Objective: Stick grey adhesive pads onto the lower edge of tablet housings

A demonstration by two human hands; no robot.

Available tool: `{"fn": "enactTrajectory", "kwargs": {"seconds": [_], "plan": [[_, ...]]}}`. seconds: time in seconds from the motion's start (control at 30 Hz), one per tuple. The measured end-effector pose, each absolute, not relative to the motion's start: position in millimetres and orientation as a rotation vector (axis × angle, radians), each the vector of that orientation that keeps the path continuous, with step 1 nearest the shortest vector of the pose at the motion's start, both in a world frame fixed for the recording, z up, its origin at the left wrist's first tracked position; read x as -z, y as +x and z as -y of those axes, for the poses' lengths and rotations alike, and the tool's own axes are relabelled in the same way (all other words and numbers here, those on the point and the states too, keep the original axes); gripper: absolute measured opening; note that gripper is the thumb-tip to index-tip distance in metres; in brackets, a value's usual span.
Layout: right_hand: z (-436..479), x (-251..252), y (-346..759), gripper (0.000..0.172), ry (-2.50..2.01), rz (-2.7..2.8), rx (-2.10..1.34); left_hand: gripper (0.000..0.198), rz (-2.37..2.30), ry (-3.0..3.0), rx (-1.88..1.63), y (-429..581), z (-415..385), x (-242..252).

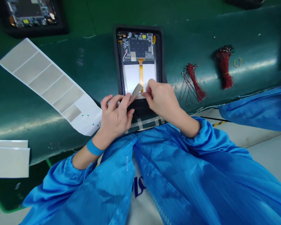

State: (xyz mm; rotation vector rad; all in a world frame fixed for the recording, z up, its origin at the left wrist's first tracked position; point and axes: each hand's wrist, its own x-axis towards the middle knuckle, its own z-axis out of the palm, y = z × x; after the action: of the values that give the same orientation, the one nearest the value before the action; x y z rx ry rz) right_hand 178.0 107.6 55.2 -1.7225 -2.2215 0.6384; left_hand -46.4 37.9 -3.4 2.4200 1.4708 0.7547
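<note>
An opened tablet [128,75] lies in a black frame in front of me, its circuit board [138,47] at the far end and an orange ribbon cable [141,73] running down its middle. My left hand [117,115] pinches a grey adhesive piece [136,91] that stands tilted over the tablet's near end. Thumb and forefinger of my right hand [161,97] are pressed together at the tablet's near right corner, close to that piece. Whatever is between the right fingertips is too small to make out.
On the left lies a white backing sheet [90,109] with several grey stickers [46,78]; more sheets [9,162] are at the lower left. Red wire bundles [223,67] and a rubber band [237,62] lie to the right. Another opened device [35,29] sits at the upper left.
</note>
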Motion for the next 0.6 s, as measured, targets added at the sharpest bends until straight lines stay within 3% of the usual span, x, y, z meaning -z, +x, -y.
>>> {"fn": "enactTrajectory", "kwargs": {"seconds": [0.1,0.23,0.5,0.6], "plan": [[-119,-58,223,0.026,-1.848,2.115,-0.554,0.083,-1.319,2.518,-0.748,-55,-38,-3],[-137,-42,306,0.015,-1.805,1.819,-0.334,0.1,-1.024,2.685,-0.682,-50,-49,-5],[-159,18,326,0.007,-1.748,2.025,-0.227,0.096,-1.058,2.527,-0.686,-33,-48,-2],[-165,16,321,0.015,-1.725,2.126,-0.269,0.082,-1.294,2.2,-0.831,-27,-49,-7]]}}
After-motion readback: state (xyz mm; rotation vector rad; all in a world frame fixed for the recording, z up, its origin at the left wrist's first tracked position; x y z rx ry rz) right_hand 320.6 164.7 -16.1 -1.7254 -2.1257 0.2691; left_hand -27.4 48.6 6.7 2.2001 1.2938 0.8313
